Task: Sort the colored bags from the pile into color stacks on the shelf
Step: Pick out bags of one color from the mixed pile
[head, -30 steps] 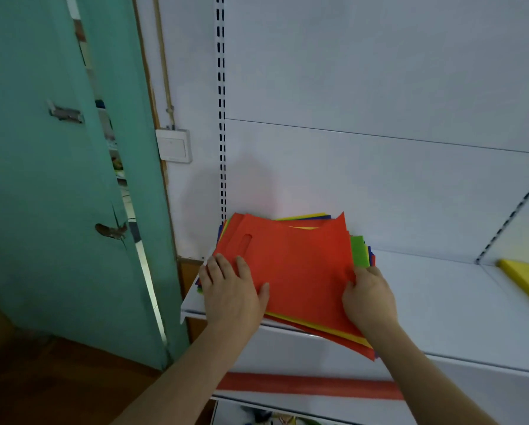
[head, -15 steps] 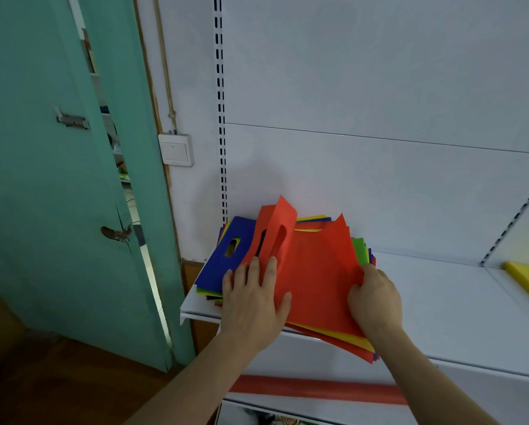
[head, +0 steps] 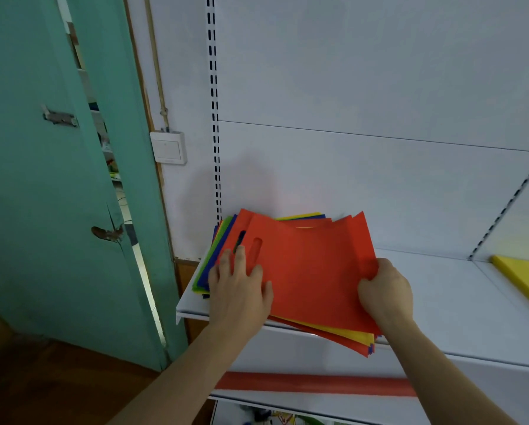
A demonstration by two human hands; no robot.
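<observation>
White shelving panels back a white shelf (head: 441, 289), with a green door (head: 42, 210) and a wall switch (head: 168, 147) off to the left. At the shelf's left end lies a pile of bags (head: 214, 256) in green, blue, yellow and red, its front corner hanging over the shelf edge. On top sits a red bag (head: 312, 271) with a slot handle near its left end. The left hand (head: 238, 289) lies flat on the red bag's left part, fingers (head: 241, 256) straight and slightly spread, their tips just beside the slot. The right hand (head: 386, 292) grips the red bag's right edge, fingers curled round it and thumb on top, lifting that edge a little. A yellow bag (head: 524, 277) lies well apart at the far right of the shelf.
</observation>
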